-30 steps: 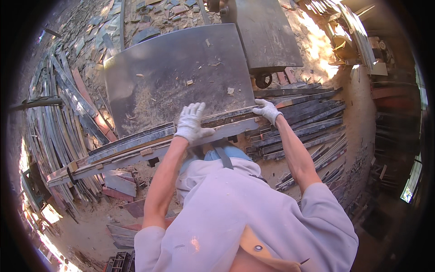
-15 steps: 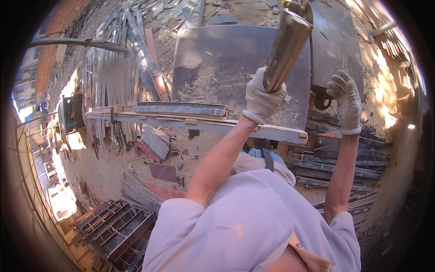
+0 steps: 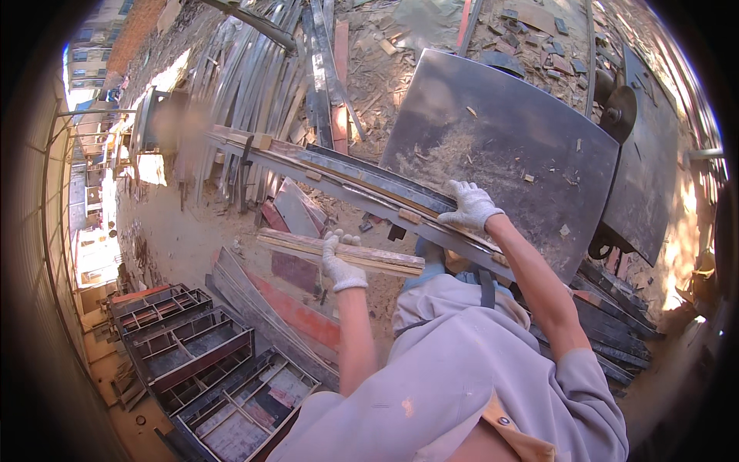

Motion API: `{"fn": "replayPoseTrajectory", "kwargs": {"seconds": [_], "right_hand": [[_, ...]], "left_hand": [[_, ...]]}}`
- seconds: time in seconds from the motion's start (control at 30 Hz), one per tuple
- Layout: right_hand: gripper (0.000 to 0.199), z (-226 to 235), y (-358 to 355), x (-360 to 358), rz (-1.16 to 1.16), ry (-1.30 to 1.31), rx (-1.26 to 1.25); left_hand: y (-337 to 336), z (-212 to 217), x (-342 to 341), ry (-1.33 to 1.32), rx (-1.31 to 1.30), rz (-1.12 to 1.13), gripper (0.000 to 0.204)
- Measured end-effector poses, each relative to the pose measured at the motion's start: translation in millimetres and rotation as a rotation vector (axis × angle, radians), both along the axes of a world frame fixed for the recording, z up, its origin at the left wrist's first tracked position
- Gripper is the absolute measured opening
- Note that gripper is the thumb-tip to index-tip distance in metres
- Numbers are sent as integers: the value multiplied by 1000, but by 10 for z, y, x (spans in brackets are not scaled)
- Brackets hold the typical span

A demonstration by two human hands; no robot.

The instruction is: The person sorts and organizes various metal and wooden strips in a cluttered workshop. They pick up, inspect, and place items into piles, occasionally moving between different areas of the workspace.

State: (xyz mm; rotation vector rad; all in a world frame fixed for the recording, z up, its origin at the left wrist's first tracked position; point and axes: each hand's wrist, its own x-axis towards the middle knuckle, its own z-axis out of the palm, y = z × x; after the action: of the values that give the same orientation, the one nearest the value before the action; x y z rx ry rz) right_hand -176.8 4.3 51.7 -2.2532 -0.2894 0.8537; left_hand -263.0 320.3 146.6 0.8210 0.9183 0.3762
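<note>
My gloved left hand [image 3: 343, 263] is closed around a layered wooden strip [image 3: 385, 262], held roughly level left of my body. My gloved right hand [image 3: 471, 208] is at the near edge of the dark tabletop [image 3: 508, 154], fingers spread and thumb apart. It touches the right end of a dark narrow strip [image 3: 369, 175]. That strip lies along a long pale wooden rail [image 3: 331, 189] that runs leftward from the table edge. Whether the right palm presses on the strip is hidden.
A round saw blade [image 3: 618, 114] stands at the table's right side, beside another dark panel [image 3: 643, 154]. Long strips [image 3: 254, 85] are piled at far left. Framed metal panels [image 3: 192, 346] lie at lower left, dark boards [image 3: 608, 323] at right. Wood scraps [image 3: 531, 54] litter the ground beyond.
My left hand has swung left and down with the wooden piece, which was tilted up over the table. My right hand has come in from the right to the table edge. The view has turned.
</note>
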Motion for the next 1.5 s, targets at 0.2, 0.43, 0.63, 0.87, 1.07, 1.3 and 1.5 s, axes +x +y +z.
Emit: {"fn": "replayPoseTrajectory", "kwargs": {"seconds": [0.2, 0.43, 0.63, 0.87, 1.07, 1.3, 1.5], "right_hand": [[97, -36, 401, 214, 15, 95, -68], [87, -132, 495, 402, 198, 359, -117], [77, -21, 516, 305, 112, 366, -92], [64, -157, 313, 429, -57, 547, 90], [55, -5, 212, 160, -288, 864, 279], [67, 1058, -297, -715, -641, 894, 624], [71, 1310, -84, -2430, -1079, 548, 1056]], "left_hand": [[650, -154, 22, 134, -33, 103, 21], [866, -265, 378, 120, -113, 40, 21], [968, -257, 598, 168, -136, 26, 20], [1172, -371, 787, 151, -226, -99, 17], [1198, -374, 930, 175, -246, -249, 14], [566, -379, 1147, 87, -475, -625, 29], [-1086, 145, 777, 84, -667, -1356, 44]]}}
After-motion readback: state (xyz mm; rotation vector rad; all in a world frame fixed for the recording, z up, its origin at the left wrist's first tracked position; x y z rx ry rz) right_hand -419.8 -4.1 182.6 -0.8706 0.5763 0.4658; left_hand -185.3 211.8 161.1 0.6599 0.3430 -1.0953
